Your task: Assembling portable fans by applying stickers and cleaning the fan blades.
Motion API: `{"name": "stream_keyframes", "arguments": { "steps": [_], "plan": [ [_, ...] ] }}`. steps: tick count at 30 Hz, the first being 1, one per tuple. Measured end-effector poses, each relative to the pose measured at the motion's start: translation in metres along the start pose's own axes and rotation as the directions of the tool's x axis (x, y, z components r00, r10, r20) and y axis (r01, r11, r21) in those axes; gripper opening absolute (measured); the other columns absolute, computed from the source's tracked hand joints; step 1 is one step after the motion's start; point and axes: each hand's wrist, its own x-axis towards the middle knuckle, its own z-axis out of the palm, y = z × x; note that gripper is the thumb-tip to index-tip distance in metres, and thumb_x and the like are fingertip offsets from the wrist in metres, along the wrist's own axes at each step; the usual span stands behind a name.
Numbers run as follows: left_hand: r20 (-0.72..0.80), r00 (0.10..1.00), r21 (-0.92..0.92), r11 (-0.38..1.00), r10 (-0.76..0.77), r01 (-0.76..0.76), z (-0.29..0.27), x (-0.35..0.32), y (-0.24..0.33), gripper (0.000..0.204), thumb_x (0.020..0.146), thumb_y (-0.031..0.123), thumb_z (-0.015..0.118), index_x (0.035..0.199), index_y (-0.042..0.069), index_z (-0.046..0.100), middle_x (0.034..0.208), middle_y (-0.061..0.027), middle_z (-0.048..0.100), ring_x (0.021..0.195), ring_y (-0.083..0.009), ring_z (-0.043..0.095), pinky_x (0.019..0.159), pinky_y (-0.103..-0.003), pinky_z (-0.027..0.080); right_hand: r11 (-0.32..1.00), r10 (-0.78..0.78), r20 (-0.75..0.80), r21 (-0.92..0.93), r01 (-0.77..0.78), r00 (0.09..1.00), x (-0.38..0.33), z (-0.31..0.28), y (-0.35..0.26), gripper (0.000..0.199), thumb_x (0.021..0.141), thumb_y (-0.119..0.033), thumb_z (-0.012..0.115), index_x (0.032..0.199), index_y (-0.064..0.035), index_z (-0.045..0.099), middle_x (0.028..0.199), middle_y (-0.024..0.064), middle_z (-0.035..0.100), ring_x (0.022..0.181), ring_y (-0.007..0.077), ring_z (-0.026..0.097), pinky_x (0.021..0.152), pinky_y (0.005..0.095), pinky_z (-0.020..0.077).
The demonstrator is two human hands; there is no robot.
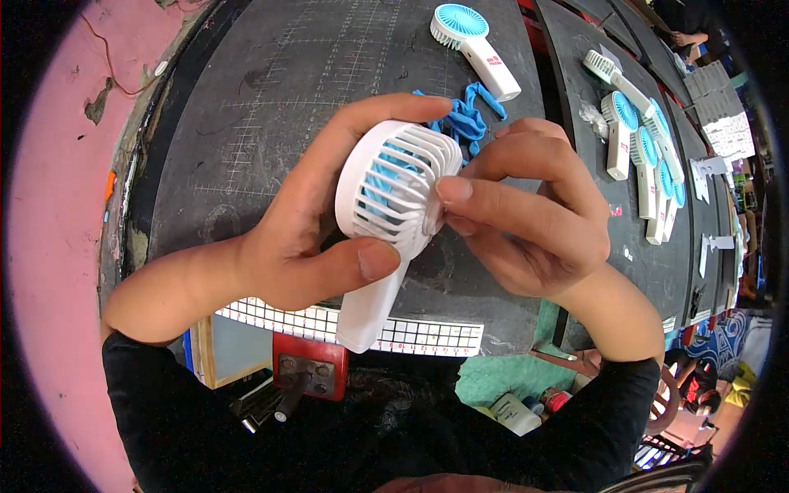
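Observation:
A white handheld fan [394, 185] with blue blades behind its ribbed grille is tilted in front of me, its handle pointing down toward the table's near edge. My left hand [308, 214] wraps round the fan's head, thumb across the base of the grille and fingers along the far rim. At the hub on the back of the grille, my right hand [526, 209] is closed in a pinch, its thumb tip touching the hub. Whatever lies between those fingertips is hidden. Just beyond the fan is a crumpled blue strap or cloth [467, 123].
Another white and blue fan [477, 49] lies at the far side of the dark, line-marked table [263, 107]. Several more fans [645, 156] are grouped on the right-hand table. A white gridded ruler [431, 335] runs along the near edge. Left stands a pink wall [57, 246].

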Motion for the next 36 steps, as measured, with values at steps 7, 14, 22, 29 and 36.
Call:
{"name": "stream_keyframes", "arguments": {
  "steps": [7, 14, 22, 29, 36],
  "plan": [
    [-0.036, 0.989, -0.099, 0.985, -0.146, 0.142, 0.001, -0.002, 0.002, 0.100, 0.086, 0.046, 0.068, 0.155, -0.004, 0.017, 0.140, -0.0169, 0.049, 0.126, -0.0226, 0.053, 0.107, -0.035, 0.040, 0.999, 0.043, 0.037, 0.025, -0.044, 0.998, 0.003, -0.002, -0.003, 0.036, 0.069, 0.002, 0.082, 0.103, -0.0048, 0.072, 0.093, 0.0086, 0.064, 0.080, 0.0211, 0.064, 0.078, 0.0385, 0.0489],
    [-0.008, 0.985, -0.064, 0.984, -0.170, 0.169, 0.002, 0.000, 0.003, 0.099, 0.085, 0.044, 0.069, 0.155, -0.004, 0.018, 0.140, -0.0158, 0.047, 0.126, -0.0218, 0.053, 0.107, -0.034, 0.040, 0.998, 0.068, 0.076, -0.021, -0.067, 0.995, 0.004, -0.002, -0.008, 0.035, 0.066, 0.005, 0.079, 0.098, -0.0050, 0.070, 0.092, 0.0093, 0.065, 0.084, 0.0241, 0.063, 0.086, 0.0423, 0.0503],
    [-0.002, 0.953, -0.211, 0.932, -0.302, 0.295, 0.006, 0.001, 0.007, 0.101, 0.085, 0.053, 0.071, 0.152, -0.003, 0.019, 0.132, -0.0129, 0.052, 0.121, -0.0192, 0.053, 0.102, -0.032, 0.041, 0.997, 0.045, 0.050, -0.057, -0.042, 0.998, 0.001, 0.000, -0.007, 0.035, 0.066, 0.008, 0.077, 0.098, -0.0040, 0.069, 0.093, 0.0106, 0.066, 0.086, 0.0269, 0.063, 0.084, 0.0411, 0.0522],
    [-0.030, 0.953, -0.263, 0.923, -0.300, 0.282, 0.008, 0.000, 0.004, 0.099, 0.083, 0.051, 0.070, 0.150, 0.000, 0.018, 0.132, -0.0134, 0.050, 0.122, -0.0205, 0.053, 0.104, -0.032, 0.040, 0.997, 0.009, 0.033, -0.074, -0.007, 0.999, 0.001, 0.001, -0.005, 0.033, 0.068, 0.004, 0.079, 0.099, -0.0040, 0.068, 0.095, 0.0103, 0.067, 0.086, 0.0266, 0.064, 0.080, 0.0395, 0.0528],
    [-0.053, 0.940, -0.301, 0.903, -0.337, 0.307, 0.009, 0.000, 0.005, 0.103, 0.077, 0.055, 0.073, 0.148, 0.002, 0.020, 0.134, -0.0141, 0.050, 0.122, -0.0221, 0.053, 0.105, -0.034, 0.040, 0.998, -0.017, 0.014, -0.062, 0.017, 1.000, 0.001, 0.004, -0.007, 0.032, 0.068, 0.001, 0.082, 0.097, -0.0042, 0.068, 0.095, 0.0093, 0.068, 0.085, 0.0246, 0.064, 0.078, 0.0384, 0.0532]
  ]
}}
